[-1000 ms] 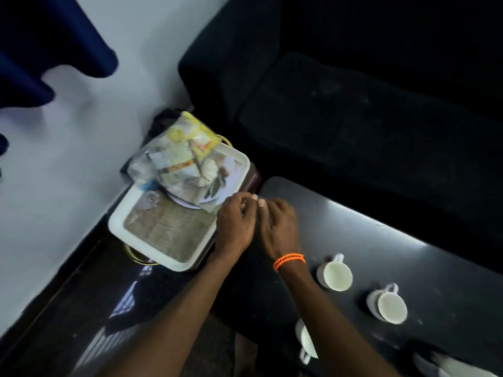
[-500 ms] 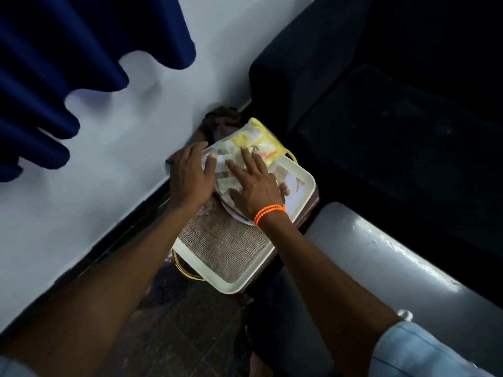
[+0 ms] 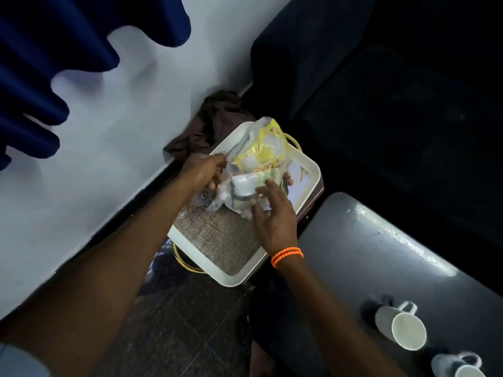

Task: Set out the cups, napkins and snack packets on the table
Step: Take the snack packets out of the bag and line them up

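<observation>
Both hands are clamped on the clear bag of snack packets (image 3: 255,164), left hand (image 3: 202,170) and right hand (image 3: 275,213) on opposite sides, its long axis pointing away over the white tray (image 3: 196,257), two mugs (image 3: 400,325) on the worktop (image 3: 367,257) well right.

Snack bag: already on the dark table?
No, the snack bag sits over the white tray, held by the left hand and right hand, beside the dark table.

A pale wall (image 3: 114,137) meets dark tiled floor (image 3: 190,322), blue curtain (image 3: 49,50) hanging above, with what looks like a black sofa (image 3: 394,104) alongside.
</observation>
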`<state>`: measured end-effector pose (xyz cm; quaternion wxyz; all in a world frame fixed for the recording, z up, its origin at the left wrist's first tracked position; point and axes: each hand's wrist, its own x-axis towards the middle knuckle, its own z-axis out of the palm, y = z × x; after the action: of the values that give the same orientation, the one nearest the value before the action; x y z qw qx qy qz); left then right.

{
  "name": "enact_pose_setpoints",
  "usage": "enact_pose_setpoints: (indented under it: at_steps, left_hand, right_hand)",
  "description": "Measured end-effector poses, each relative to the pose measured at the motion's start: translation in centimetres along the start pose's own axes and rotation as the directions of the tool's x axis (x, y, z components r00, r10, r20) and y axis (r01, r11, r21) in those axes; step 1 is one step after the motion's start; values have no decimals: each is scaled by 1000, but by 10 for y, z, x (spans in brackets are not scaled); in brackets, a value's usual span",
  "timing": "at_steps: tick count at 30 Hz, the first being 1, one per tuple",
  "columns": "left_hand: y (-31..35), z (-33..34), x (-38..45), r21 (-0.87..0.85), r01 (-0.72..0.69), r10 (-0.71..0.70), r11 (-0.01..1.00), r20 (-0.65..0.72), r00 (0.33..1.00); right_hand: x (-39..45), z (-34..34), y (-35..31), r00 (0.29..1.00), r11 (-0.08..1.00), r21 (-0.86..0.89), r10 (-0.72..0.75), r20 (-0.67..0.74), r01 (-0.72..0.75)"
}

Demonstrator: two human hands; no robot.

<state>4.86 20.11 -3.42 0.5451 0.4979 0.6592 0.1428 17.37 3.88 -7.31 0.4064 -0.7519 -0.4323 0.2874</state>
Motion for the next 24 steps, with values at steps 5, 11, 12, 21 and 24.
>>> enact_pose_setpoints:
  at_steps: [5, 11, 12, 21, 24]
  left_hand:
    - [-16, 22, 4, 61, -87, 91, 994, -58, 994]
    - [-20, 51, -8, -4, -145, 145, 989, -16, 989]
    - [-17, 54, -12, -35, -115, 118, 993, 88, 989]
    - [-7, 98, -77, 158, -487, 482, 859, 70, 873]
    - [-16, 118, -104, 239, -619, 633, 748, 25, 774]
  right_hand:
    - [6, -30, -5, 907, 833, 393, 421, 5, -389]
    - [26, -42, -5, 779, 472, 643, 521, 349, -604]
    - [27, -43, -4, 776, 433, 669, 511, 369, -604]
    - [4, -73, 28, 846, 46, 895, 353, 400, -443]
    - [-14, -84, 43, 881, 14, 922, 299, 366, -387]
